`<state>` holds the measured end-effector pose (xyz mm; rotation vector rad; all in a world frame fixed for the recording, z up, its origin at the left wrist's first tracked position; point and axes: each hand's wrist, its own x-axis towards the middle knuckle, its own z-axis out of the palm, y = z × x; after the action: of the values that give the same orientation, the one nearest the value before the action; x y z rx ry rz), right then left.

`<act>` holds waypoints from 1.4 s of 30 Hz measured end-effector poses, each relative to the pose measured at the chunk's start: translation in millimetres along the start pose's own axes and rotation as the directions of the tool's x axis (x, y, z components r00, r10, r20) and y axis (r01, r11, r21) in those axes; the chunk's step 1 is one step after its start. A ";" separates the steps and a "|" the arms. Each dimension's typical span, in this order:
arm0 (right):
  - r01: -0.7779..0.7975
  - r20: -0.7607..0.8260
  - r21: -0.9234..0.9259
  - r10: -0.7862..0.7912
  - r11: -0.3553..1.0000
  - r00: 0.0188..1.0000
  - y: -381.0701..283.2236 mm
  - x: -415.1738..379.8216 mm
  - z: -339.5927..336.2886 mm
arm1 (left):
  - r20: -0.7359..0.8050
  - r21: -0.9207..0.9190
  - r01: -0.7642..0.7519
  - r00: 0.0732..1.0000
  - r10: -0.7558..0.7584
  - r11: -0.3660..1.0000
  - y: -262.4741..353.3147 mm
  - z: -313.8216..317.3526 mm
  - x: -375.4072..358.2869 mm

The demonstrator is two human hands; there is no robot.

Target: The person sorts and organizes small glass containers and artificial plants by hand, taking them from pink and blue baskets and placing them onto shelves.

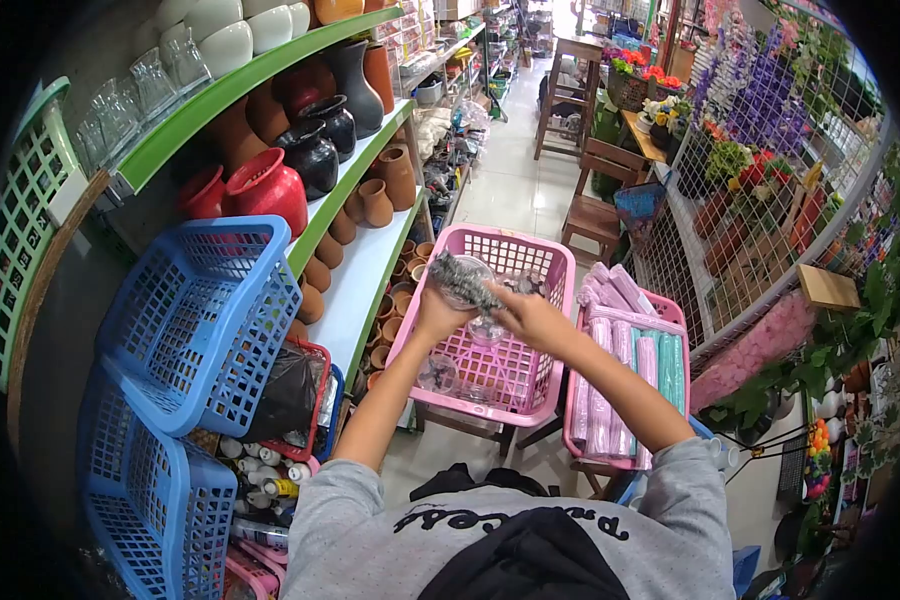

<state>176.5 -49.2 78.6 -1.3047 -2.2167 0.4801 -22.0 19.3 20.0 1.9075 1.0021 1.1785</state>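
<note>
Above the pink basket (552, 380), my left hand (442, 314) is closed around a clear round container (473, 270). A mottled dark-grey cloth (458, 282) lies across this container. My right hand (525, 315) has its bent fingers on the cloth's right end; its fingertips are partly hidden. Inside the basket, a clear round container (437, 373) lies on the left, and others sit under my hands. Small dark and pale pieces (523, 284) show at the basket's back right, too small to name.
Right of the basket, a second pink basket (682, 345) holds pink and green wrapped bundles. Blue baskets (185, 330) are stacked at left. Shelves (355, 285) carry clay pots and vases. A wooden chair (600, 215) and a wire mesh rack (740, 200) flank the aisle.
</note>
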 end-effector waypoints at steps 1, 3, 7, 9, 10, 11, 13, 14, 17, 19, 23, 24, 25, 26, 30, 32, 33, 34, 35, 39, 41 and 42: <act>-0.010 0.075 -0.058 0.014 0.998 0.997 -2.3 -2.3 3.3 | 0.127 0.012 0.050 0.991 -0.051 0.999 4.1 -9.0 4.3; 0.021 -0.015 -0.139 -0.024 0.990 1.000 12.6 0.2 0.4 | -0.011 -0.030 -0.003 1.000 0.003 1.000 -2.5 -4.9 2.8; -0.347 -0.138 -0.077 0.335 0.935 0.932 22.2 3.0 -9.3 | -0.131 -0.039 -0.041 0.991 0.035 0.998 -9.9 8.5 -5.7; 0.078 -0.091 -0.095 -0.087 0.992 0.992 2.0 -9.2 12.5 | -0.012 -0.038 -0.052 0.999 0.051 0.998 -15.0 13.4 -1.8; -0.008 -0.055 -0.224 -0.005 0.974 0.998 -7.5 -13.1 15.4 | -0.059 0.058 -0.122 0.990 0.125 0.991 -18.5 16.8 0.0; -0.015 -0.056 -0.222 0.002 0.975 0.998 -1.2 -12.3 14.4 | -0.052 0.055 -0.121 0.991 0.123 0.991 -16.1 19.0 -4.2; -0.233 -0.109 -0.143 0.218 0.962 0.970 17.5 -1.8 7.9 | -0.183 0.010 -0.076 0.980 0.076 0.997 -7.5 23.5 -11.9; -0.231 -0.116 -0.091 0.220 0.969 0.968 18.2 -1.5 8.7 | -0.191 0.041 -0.077 0.978 0.083 0.996 -7.9 26.4 -12.3; 0.070 -0.136 -0.074 -0.080 0.995 0.988 3.7 -16.0 28.5 | -0.064 0.067 -0.089 0.994 0.094 0.994 -38.5 28.9 -0.1; -0.003 -0.084 -0.100 -0.006 0.995 0.996 7.7 -16.1 17.2 | 0.018 -0.005 0.007 1.000 -0.007 1.000 1.5 21.2 -5.1; -0.355 -0.173 -0.050 0.342 0.933 0.923 28.2 -15.2 7.4 | -0.163 0.001 -0.120 0.979 0.119 0.993 7.3 24.2 -13.4; -0.144 -0.175 -0.067 0.130 0.987 0.976 21.1 -21.1 18.2 | -0.019 0.068 -0.094 0.995 0.095 0.993 9.7 21.6 -9.1; 0.075 -0.168 -0.083 -0.088 0.994 0.982 17.3 -24.5 24.2 | 0.120 0.138 -0.073 0.991 0.056 0.988 11.9 20.1 -7.3; 0.076 -0.166 -0.081 -0.088 0.994 0.982 17.4 -24.2 23.3 | -0.100 0.084 -0.120 0.987 0.128 0.989 12.4 26.7 -5.8; -0.176 -0.242 -0.124 0.143 0.977 0.960 33.6 -20.2 9.5 | -0.154 0.046 -0.084 0.984 0.090 0.995 9.8 27.7 -15.8; -0.099 -0.241 -0.067 0.080 0.993 0.967 27.7 -25.7 12.7 | -0.163 -0.070 -0.068 0.985 0.056 0.995 1.2 32.7 -16.2; -0.021 -0.241 -0.015 0.017 1.000 0.970 19.1 -29.6 11.2 | -0.169 -0.191 -0.051 0.985 0.019 0.980 3.2 34.5 -13.9; 0.038 -0.179 -0.064 -0.049 0.997 0.983 8.3 -34.0 12.0 | 0.030 -0.151 -0.033 0.999 0.037 0.988 2.4 27.9 -8.8; 0.038 -0.178 -0.063 -0.049 0.997 0.983 10.8 -34.0 11.6 | -0.002 0.022 -0.080 0.997 0.080 0.997 2.8 26.5 -10.6; -0.414 -0.154 0.071 0.420 0.908 0.894 25.3 -26.2 -6.3 | -0.207 -0.207 -0.174 0.969 0.131 0.963 2.7 27.1 -12.7; -0.160 -0.262 0.224 0.217 0.961 0.940 18.9 -33.2 -2.5 | 0.011 -0.663 0.146 0.983 -0.185 0.734 3.1 25.7 -9.8; -0.025 -0.272 0.156 0.067 0.987 0.960 10.1 -33.6 5.5 | 0.023 -0.645 0.167 0.980 -0.200 0.745 -1.9 30.0 -7.2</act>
<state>193.7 -74.2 60.2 -1.2621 -1.8867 0.4443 2.9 9.6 4.4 1.2039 0.6576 1.2478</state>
